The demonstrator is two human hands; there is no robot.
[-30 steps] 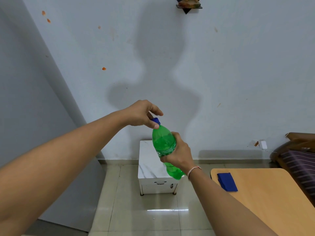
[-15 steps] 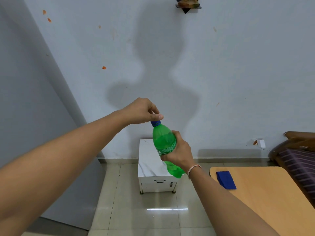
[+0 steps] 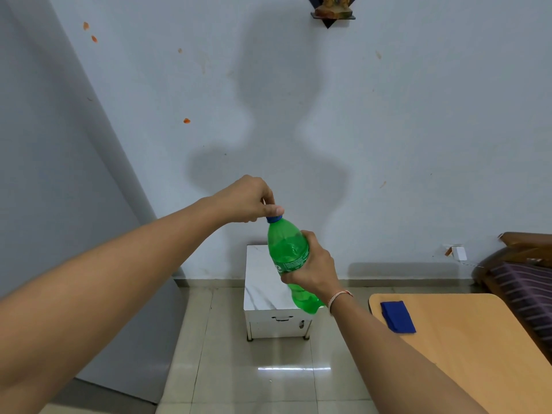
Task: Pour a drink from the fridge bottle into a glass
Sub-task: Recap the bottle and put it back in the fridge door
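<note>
You hold the green bottle (image 3: 287,252) in open air above the white cabinet (image 3: 264,282) (table edge (image 3: 371,306) just right). Your right hand (image 3: 313,267) wraps its middle; your left hand (image 3: 248,200) pinches the blue cap (image 3: 274,219).

1. Small white marble-top cabinet (image 3: 264,282) sits against the wall.
2. Wooden table (image 3: 478,339) on the right, with a blue cloth (image 3: 397,316) lying on its near-left corner.
3. Little shelf (image 3: 332,13) up high.
</note>
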